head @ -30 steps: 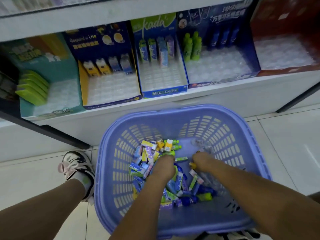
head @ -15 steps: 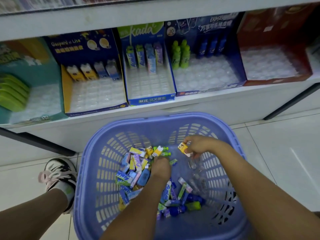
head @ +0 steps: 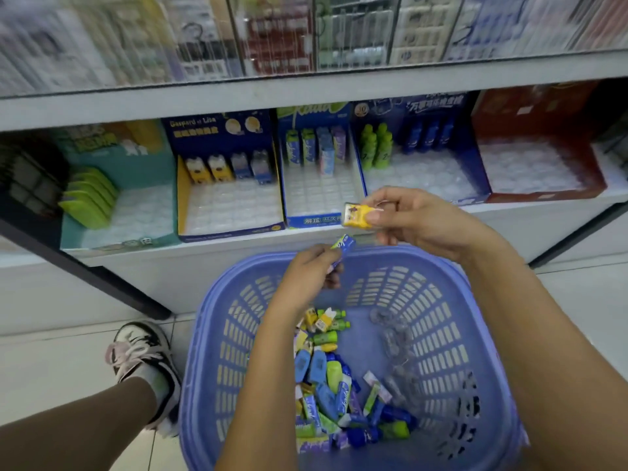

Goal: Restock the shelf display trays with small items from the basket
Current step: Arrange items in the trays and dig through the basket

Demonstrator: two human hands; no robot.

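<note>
Yellow packet (head: 356, 215) pinched by right hand (head: 418, 222); left hand (head: 306, 277) grips blue-green stick (head: 341, 248).

Both forearms reach up from the bottom edge to mid-frame, the left hand (head: 307, 271) pinching a blue-green packet (head: 343, 244), the right hand (head: 421, 222) just higher pinching a yellow packet (head: 356, 215).

A shop: stocked shelf (head: 306, 86) (boxed display trays (head: 231, 202)).

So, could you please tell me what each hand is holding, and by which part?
The right hand pinches a small yellow box by its right end; the left hand grips a slim blue-green pack by its lower end.
</note>
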